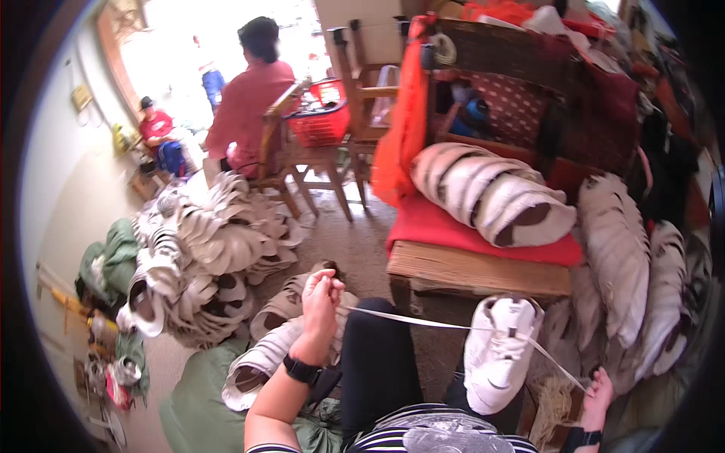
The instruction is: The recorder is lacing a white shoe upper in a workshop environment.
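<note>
A white sneaker (491, 377) rests over my right leg, its toe toward me. From its eyelets a flat white shoelace (408, 320) stretches out to both sides. My left hand (321, 298) is closed on one end, raised above my left knee. Lower at the right, my right hand (599, 389) pinches the other end. Both lengths of lace look pulled fairly straight. Beside my right hand hangs a bundle of pale loose laces (555, 411).
Nested stacks of white shoe uppers lie on a red-covered wooden chair (479, 268). More white stacks (615, 260) stand at the right. A large heap of uppers (208, 257) covers the floor at left, near green sacks (200, 392). A person in pink (253, 113) sits beyond.
</note>
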The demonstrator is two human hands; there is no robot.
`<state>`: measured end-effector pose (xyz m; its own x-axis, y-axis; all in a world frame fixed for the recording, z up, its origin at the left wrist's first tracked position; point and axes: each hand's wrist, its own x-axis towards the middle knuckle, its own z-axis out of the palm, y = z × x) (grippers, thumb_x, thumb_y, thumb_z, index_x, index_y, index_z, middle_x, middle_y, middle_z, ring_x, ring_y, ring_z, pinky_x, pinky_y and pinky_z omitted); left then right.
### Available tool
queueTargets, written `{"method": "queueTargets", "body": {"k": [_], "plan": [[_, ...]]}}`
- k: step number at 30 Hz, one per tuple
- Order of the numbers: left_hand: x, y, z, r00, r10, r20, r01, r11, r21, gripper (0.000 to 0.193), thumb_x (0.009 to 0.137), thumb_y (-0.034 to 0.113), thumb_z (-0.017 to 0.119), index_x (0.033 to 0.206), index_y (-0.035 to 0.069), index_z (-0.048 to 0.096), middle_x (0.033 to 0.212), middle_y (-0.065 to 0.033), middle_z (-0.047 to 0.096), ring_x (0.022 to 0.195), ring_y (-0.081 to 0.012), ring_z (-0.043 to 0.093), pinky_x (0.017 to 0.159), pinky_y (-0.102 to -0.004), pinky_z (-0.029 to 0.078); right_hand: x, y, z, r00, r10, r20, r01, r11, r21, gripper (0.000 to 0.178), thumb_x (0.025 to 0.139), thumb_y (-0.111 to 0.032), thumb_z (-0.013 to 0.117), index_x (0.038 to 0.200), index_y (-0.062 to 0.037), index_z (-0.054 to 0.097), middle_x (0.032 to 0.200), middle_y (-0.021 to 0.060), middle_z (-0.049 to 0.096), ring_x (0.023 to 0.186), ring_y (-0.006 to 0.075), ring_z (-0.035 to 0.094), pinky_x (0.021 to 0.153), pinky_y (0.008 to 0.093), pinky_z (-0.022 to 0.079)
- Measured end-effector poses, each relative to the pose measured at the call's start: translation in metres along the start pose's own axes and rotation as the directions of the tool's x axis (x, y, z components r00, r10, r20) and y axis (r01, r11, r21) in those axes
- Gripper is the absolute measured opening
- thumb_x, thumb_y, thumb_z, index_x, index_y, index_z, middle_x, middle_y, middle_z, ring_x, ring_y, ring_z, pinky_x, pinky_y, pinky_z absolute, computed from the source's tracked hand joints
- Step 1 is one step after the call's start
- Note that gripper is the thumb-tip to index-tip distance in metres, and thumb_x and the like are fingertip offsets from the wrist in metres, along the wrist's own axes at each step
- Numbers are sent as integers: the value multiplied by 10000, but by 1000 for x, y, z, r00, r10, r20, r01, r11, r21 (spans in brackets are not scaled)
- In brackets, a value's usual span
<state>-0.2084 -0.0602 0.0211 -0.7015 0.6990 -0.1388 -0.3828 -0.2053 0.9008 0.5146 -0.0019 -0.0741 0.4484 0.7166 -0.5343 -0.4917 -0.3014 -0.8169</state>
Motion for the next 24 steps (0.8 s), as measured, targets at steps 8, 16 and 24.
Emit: {"method": "queueTargets", "body": {"k": [8, 16, 24], "plan": [[-58, -29, 88, 831, -174, 528, -7, 946, 324, 184, 1011, 130, 504, 1181, 61, 489, 1023, -137, 701, 708, -84, 622, 594, -185, 432, -134, -5, 188, 813, -58, 579, 333, 862, -382, 174, 973, -150, 528, 1098, -31, 499, 879, 111, 697, 520, 49, 493, 440, 168, 338], [-101, -81, 153, 787, -299, 540, 163, 945, 285, 126, 989, 147, 570, 1005, 21, 567, 932, -50, 663, 799, -90, 604, 727, -236, 499, -151, 18, 253, 630, -11, 777, 410, 854, -320, 72, 974, -135, 576, 997, -67, 579, 869, 18, 629, 716, 70, 595, 646, 202, 485], [-114, -76, 149, 683, -475, 555, 176, 845, 505, 171, 980, 177, 571, 970, 8, 545, 811, -43, 640, 646, -88, 584, 585, -212, 458, -162, 20, 263, 474, -167, 864, 819, 445, -363, 87, 933, -76, 584, 1002, -38, 549, 835, 56, 635, 767, 155, 637, 659, 305, 515]]}}
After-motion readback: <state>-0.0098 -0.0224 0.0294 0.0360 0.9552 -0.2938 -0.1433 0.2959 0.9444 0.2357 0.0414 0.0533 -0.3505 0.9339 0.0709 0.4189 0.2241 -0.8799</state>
